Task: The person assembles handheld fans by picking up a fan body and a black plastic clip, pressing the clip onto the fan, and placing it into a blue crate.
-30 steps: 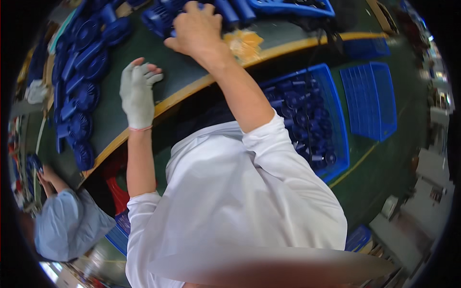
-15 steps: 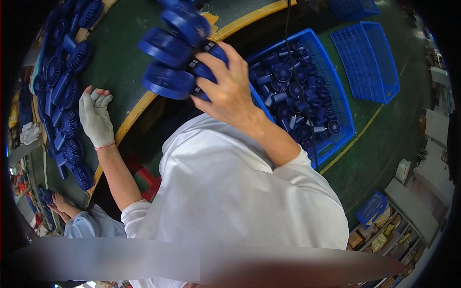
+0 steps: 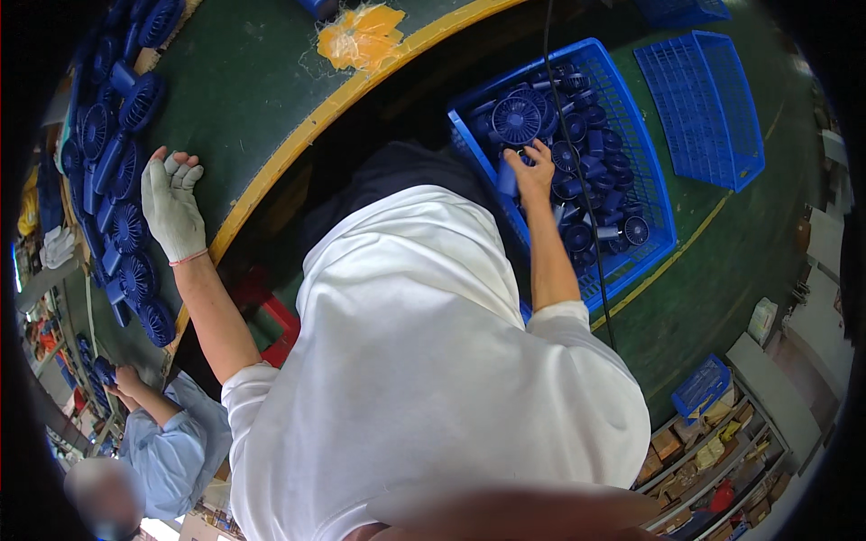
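Note:
My right hand (image 3: 534, 178) is bare and reaches into the blue basket (image 3: 646, 149). Its fingers are curled at the handle end of a few stacked dark blue handheld fans (image 3: 517, 119), which rest at the basket's far left corner; the handles are partly hidden under the fingers. Off to the left, my left hand (image 3: 173, 206) wears a white glove with bare fingertips. It hovers by the green worktable (image 3: 248, 86), palm up, loosely bent and holding nothing. Nearest to it is a long row of blue fans (image 3: 129, 228) along the table's left side.
Many fans fill the basket. A second blue basket (image 3: 702, 113) stands on the floor to its right. A dark cable (image 3: 577, 180) hangs across the filled basket. Orange tape (image 3: 361, 38) sticks to the table. A co-worker (image 3: 171, 442) sits at the lower left, handling a fan.
My right hand has carried several fans from over the table edge rightward and down into the basket. The left hand has barely moved.

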Action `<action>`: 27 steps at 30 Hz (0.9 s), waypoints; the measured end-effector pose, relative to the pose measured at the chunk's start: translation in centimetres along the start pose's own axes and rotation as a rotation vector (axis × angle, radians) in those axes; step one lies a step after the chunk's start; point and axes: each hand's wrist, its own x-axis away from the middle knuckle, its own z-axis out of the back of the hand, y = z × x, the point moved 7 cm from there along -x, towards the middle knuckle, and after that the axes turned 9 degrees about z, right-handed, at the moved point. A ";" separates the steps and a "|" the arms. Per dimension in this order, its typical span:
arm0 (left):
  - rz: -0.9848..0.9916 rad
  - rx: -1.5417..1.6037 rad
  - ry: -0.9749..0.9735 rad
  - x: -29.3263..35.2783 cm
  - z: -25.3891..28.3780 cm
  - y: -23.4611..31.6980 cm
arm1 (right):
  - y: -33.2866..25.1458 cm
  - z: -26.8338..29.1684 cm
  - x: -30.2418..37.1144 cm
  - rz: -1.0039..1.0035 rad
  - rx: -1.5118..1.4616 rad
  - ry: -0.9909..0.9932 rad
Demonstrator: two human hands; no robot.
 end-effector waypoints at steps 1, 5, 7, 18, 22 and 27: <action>-0.004 -0.003 -0.005 0.1 0.0 0.0 | 2.2 0.2 -0.7 -0.048 -0.111 -0.090; 0.003 -0.022 0.011 0.0 0.3 -0.1 | 9.4 2.2 -0.8 -0.531 -0.138 -0.368; 0.000 -0.016 -0.004 -0.5 -0.3 0.0 | 12.9 4.6 0.0 -0.576 -0.018 -0.213; -0.634 -1.009 0.442 2.0 -1.8 6.8 | 6.5 1.9 4.0 0.126 0.318 -0.131; -0.950 -1.157 0.590 2.5 -0.3 9.5 | -13.0 -3.3 3.0 0.641 0.085 -0.170; -0.963 -1.673 0.575 -3.0 -0.8 10.9 | -33.1 -5.1 2.6 1.249 -0.221 -0.152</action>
